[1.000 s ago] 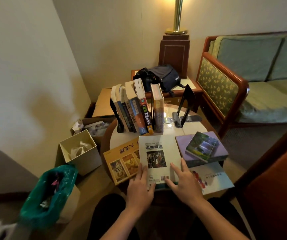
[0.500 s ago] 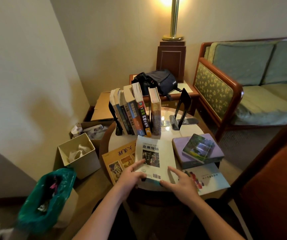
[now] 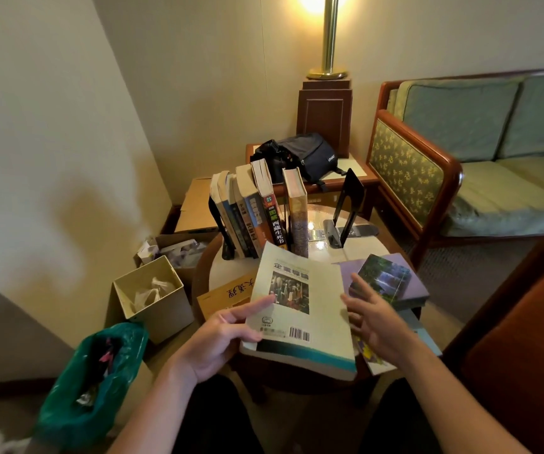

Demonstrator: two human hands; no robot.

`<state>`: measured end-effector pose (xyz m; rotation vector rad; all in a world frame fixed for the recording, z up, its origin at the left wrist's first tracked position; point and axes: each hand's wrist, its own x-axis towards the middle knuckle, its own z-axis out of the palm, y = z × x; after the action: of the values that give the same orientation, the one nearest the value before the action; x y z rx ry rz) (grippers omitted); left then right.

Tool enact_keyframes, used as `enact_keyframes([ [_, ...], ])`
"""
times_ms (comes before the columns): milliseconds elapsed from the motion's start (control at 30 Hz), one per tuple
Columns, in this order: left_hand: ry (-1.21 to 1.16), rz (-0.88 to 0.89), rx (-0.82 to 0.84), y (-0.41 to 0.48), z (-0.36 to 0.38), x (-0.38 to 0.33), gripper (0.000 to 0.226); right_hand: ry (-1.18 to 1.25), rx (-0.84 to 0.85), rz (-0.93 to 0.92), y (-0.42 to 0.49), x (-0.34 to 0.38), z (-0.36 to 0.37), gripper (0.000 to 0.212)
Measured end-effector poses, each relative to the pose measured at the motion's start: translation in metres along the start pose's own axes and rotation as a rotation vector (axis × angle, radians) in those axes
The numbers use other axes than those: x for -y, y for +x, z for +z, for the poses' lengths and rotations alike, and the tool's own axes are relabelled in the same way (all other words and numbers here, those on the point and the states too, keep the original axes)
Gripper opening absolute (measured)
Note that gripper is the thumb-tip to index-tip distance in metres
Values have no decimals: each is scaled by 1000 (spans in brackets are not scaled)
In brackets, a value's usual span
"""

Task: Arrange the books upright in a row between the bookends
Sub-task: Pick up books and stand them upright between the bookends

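Item: cream-covered paperback book [image 3: 297, 306], held tilted above the near edge of the round glass-topped table [image 3: 316, 221], back cover up.
Hidden: its underside and the fingers beneath it. The cover title is upside down and too blurred to read.
Appearance: pale cover, small dark photograph, teal band along the near edge, thick page block.
Markings: barcode and round emblem near the lower edge.
Left hand [image 3: 221, 335]: thumb lies on the cover at the book's left edge, the rest goes below, clasping the book.
Right hand [image 3: 372, 319]: fingers spread and loose beside the book's right edge. Contact cannot be told.
Row: upright books [image 3: 254, 211] leaning against the left black metal bookend [image 3: 221, 231]. One spine reads 西藏生死书.
Right black metal bookend [image 3: 346, 204]: stands apart from the row, with a gap between.
Lying flat: orange-yellow book [image 3: 231, 293] with handwritten characters, partly covered. Purple book [image 3: 418, 286] with a small landscape-cover book [image 3: 382, 276] on top. White booklet [image 3: 428, 342], mostly hidden by the right hand.
Beyond: black fabric bag [image 3: 310, 155], its white label illegible.
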<state>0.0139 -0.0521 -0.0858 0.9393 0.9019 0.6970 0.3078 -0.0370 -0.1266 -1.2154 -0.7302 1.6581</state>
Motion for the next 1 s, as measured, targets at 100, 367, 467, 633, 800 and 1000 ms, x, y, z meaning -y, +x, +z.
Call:
enact_keyframes([
  [100, 122, 8, 59, -2, -6, -11, 48, 19, 93, -12, -4, 28, -8, 68],
  [367, 276, -24, -32, 26, 7, -32, 43, -253, 129, -169, -16, 85, -28, 37],
  [467, 306, -1, -71, 39, 9, -39, 39, -294, 199, -126, -23, 101, -39, 31],
  [633, 385, -6, 46, 52, 5, -53, 40, -517, 271, -46, -29, 113, -37, 41],
  [800, 551, 35, 49, 72, 21, -60, 38, -708, 221, -116, -34, 118, -19, 50],
  [1000, 592, 246, -257, 113, 20, -40, 39, -832, 54, -302, -34, 131, -5, 56],
])
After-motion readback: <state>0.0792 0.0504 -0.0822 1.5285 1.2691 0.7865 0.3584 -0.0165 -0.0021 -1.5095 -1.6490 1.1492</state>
